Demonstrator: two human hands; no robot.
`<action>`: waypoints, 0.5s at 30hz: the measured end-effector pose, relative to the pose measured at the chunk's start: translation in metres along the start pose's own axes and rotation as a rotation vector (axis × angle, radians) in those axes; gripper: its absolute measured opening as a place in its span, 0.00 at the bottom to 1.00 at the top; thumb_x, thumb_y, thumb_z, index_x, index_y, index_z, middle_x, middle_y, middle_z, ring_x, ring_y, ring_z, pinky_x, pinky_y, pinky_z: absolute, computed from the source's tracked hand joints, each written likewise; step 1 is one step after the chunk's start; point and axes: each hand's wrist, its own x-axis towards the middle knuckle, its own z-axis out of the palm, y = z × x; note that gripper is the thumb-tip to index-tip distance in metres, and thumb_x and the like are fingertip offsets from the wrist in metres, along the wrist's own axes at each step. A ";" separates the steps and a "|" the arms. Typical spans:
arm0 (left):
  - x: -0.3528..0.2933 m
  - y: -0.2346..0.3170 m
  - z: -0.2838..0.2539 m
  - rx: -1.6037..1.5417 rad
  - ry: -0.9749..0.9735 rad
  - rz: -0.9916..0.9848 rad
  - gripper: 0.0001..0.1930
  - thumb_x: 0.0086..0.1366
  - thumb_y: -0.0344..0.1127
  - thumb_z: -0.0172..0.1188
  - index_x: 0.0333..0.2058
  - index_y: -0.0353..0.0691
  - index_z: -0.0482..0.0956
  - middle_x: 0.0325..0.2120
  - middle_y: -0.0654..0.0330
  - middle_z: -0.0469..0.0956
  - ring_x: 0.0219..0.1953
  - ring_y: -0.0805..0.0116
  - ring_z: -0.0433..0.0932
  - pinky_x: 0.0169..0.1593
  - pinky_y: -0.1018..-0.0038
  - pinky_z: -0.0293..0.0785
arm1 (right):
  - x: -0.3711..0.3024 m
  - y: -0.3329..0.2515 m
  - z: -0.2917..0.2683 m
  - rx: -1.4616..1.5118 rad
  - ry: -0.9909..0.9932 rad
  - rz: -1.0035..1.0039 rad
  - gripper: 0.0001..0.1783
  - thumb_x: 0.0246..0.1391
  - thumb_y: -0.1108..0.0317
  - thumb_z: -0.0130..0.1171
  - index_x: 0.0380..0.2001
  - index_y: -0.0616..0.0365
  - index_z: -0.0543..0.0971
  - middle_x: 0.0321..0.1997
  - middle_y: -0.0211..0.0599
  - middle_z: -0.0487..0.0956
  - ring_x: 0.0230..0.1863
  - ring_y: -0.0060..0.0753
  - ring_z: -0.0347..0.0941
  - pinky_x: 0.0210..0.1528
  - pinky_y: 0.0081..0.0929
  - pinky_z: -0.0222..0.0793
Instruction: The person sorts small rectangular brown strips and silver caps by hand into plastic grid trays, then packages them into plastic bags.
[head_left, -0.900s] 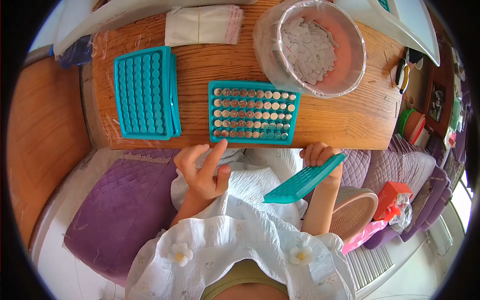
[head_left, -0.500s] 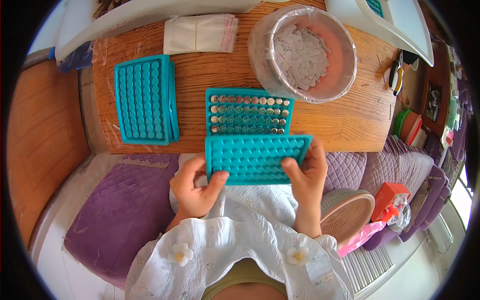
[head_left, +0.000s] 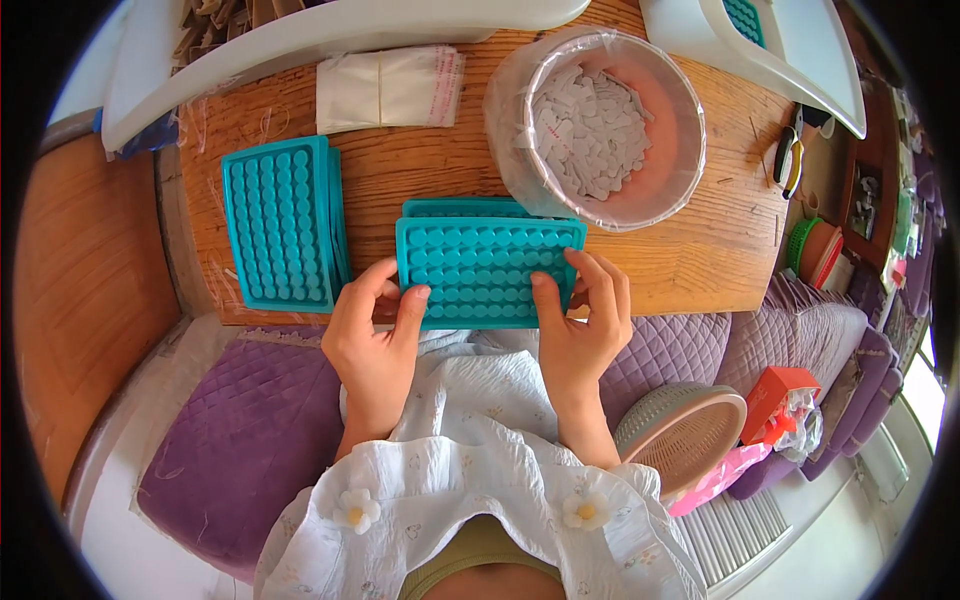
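Observation:
Between my two hands is a teal plastic tray [head_left: 490, 272] with rows of round pockets. My left hand [head_left: 375, 330] grips its left edge, thumb on top and fingers curled at the side. My right hand [head_left: 585, 325] holds the right side, its thumb resting on the pockets. Behind the held tray, the far rim of another teal tray [head_left: 465, 207] shows on the table; the small round pieces in it are now hidden. I cannot tell whether the two trays touch. Left of my hands lies a stack of teal trays [head_left: 277, 228].
A plastic-lined tub [head_left: 690, 150] of white flat pieces stands at the back right. Banded clear bags [head_left: 385, 90] lie at the back of the wooden table [head_left: 680, 270]. Pliers [head_left: 790, 160] rest by the right edge. A woven basket [head_left: 690, 430] sits on the purple sofa.
The held tray has moved away from me and slightly left, now covering most of the filled tray. Both hands went with it. The view has shifted a little.

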 end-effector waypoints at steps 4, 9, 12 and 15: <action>0.005 0.003 0.002 -0.050 -0.043 -0.134 0.17 0.50 0.26 0.65 0.40 0.37 0.75 0.21 0.61 0.72 0.20 0.75 0.72 0.24 0.80 0.69 | 0.003 0.000 0.003 -0.065 0.003 -0.038 0.20 0.37 0.73 0.67 0.38 0.59 0.76 0.38 0.38 0.74 0.32 0.32 0.68 0.32 0.23 0.65; 0.007 -0.001 0.003 0.021 -0.065 -0.059 0.18 0.50 0.27 0.65 0.42 0.38 0.73 0.22 0.61 0.71 0.22 0.75 0.71 0.24 0.80 0.69 | 0.004 0.004 0.006 -0.131 0.033 -0.154 0.20 0.38 0.73 0.66 0.39 0.60 0.76 0.43 0.42 0.71 0.39 0.37 0.67 0.39 0.28 0.65; 0.008 -0.003 0.005 0.019 -0.059 -0.028 0.19 0.51 0.27 0.64 0.43 0.38 0.73 0.25 0.60 0.71 0.23 0.73 0.72 0.25 0.78 0.70 | 0.004 0.004 0.005 -0.079 0.007 -0.124 0.20 0.38 0.73 0.66 0.39 0.61 0.75 0.45 0.45 0.70 0.40 0.40 0.68 0.40 0.30 0.66; 0.009 -0.001 0.008 0.016 -0.067 -0.009 0.18 0.52 0.28 0.64 0.43 0.39 0.73 0.27 0.59 0.72 0.25 0.70 0.73 0.27 0.76 0.71 | 0.005 0.008 0.004 -0.041 0.004 -0.132 0.21 0.39 0.72 0.65 0.40 0.62 0.75 0.45 0.46 0.70 0.43 0.42 0.68 0.42 0.30 0.66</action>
